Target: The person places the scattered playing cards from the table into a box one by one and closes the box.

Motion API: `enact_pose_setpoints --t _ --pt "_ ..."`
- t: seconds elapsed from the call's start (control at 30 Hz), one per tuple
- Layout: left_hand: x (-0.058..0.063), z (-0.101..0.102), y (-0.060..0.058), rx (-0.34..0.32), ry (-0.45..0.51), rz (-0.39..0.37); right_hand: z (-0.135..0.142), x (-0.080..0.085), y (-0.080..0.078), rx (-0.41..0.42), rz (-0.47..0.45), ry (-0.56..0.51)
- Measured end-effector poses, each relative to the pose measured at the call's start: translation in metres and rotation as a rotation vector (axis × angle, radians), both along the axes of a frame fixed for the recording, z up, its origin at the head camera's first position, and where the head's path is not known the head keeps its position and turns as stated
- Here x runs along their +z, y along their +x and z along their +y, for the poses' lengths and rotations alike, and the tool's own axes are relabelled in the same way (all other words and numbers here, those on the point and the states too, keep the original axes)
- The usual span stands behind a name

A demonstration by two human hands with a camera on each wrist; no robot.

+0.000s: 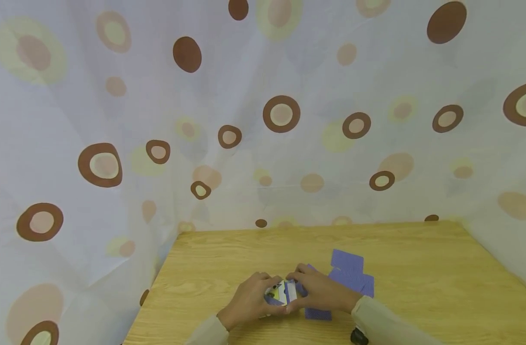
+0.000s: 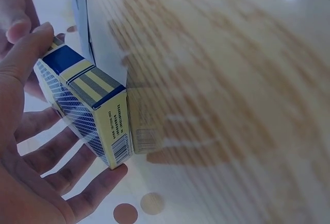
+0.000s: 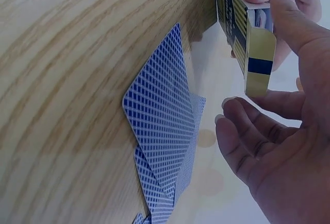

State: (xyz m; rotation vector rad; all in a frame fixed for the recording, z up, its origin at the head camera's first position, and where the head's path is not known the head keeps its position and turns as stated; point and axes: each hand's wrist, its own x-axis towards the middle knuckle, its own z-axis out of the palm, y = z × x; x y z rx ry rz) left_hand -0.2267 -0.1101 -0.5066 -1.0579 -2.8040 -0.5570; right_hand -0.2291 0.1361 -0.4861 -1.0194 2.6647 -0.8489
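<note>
Tabletop (image 1: 228,254), lower frame: glossy, grained wood. Box (image 1: 282,292), lower centre: smooth, printed paperboard. Cards (image 1: 348,269), lower right: smooth, paper-like. Backdrop (image 1: 237,91), upper frame: creased sheeting.

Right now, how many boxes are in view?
1: the box between the left hand and the right hand, its flap open. The hands partly cover it; no other box shows.
</note>
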Motion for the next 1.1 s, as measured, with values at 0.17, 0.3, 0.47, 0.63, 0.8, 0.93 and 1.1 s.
enact_pose_setpoints --t 0.17,0.3,0.47,0.63,0.8,0.93,1.1 --pt "0.000 0.001 0.001 0.009 -0.004 -0.002 0.009 -0.006 -0.001 0.004 0.025 -0.059" --pt "0.000 0.001 0.002 0.022 0.005 -0.019 0.023 -0.005 0.000 -0.004 0.053 -0.109" --pt "0.000 0.001 0.002 0.035 0.012 -0.026 0.052 -0.003 -0.001 -0.053 0.062 -0.102" --pt "0.001 0.000 0.003 0.045 0.012 -0.031 0.088 -0.009 -0.003 -0.117 0.135 -0.028" --pt "0.002 -0.001 0.005 0.042 0.018 -0.022 0.119 -0.012 0.003 -0.171 0.209 0.008" --pt "0.003 -0.001 0.005 0.030 0.031 -0.020 0.137 -0.014 0.008 -0.219 0.216 0.023" --pt "0.003 -0.001 0.005 0.025 0.033 -0.017 0.152 -0.018 0.013 -0.277 0.236 0.059"
